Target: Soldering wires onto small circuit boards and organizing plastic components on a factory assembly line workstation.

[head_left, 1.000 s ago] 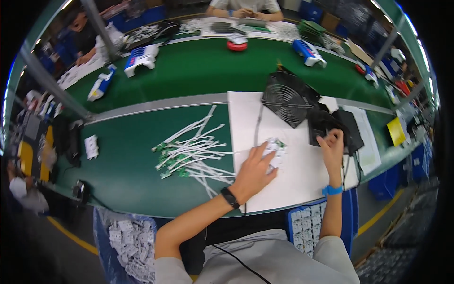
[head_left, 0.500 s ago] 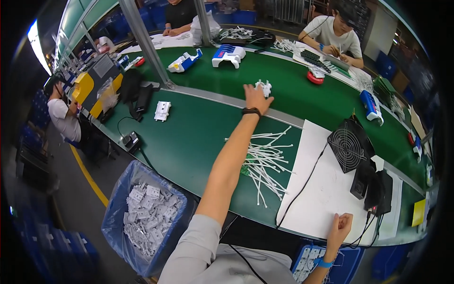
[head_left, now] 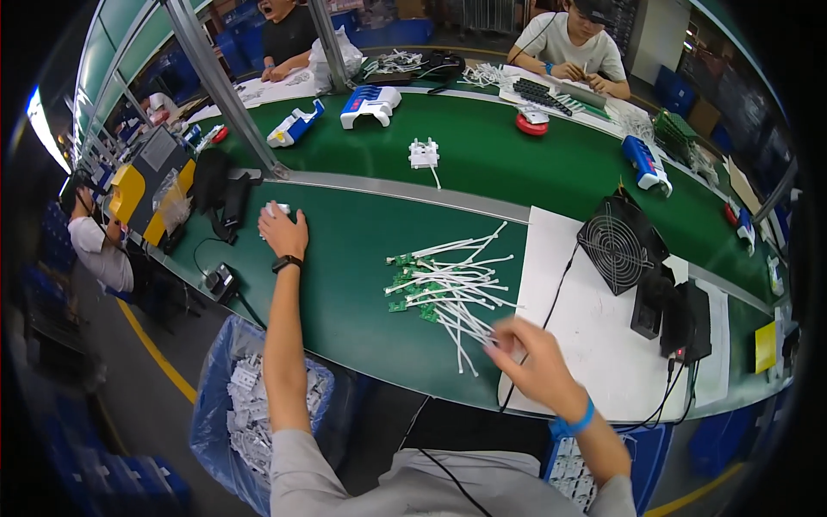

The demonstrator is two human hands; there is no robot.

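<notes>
My left hand (head_left: 282, 233) lies over a small white plastic housing at the left of the green bench, fingers curved round its edges. Most of that housing is covered; a bit of white shows at the fingertips. Beside the loose ends of a pile of white cables (head_left: 465, 297) is my right hand (head_left: 538, 366), slightly blurred, its fingers bent and the thumb apart from them. Nothing shows in its grasp. Small green circuit boards (head_left: 428, 314) sit at the cables' left ends. A white housing with a cable (head_left: 424, 155) rests on the green strip beyond the metal rail.
A blue-lined bin (head_left: 215, 388) of white parts stands below the bench at left. To the right are a black fan (head_left: 616, 250) and a white sheet (head_left: 551, 379). Blue-and-white devices (head_left: 370, 105) lie on the far strip; co-workers (head_left: 573, 52) sit beyond.
My left hand has left the white housing on the far strip and moved left onto the other housing. My right hand has risen to the cable ends. The whole view has shifted.
</notes>
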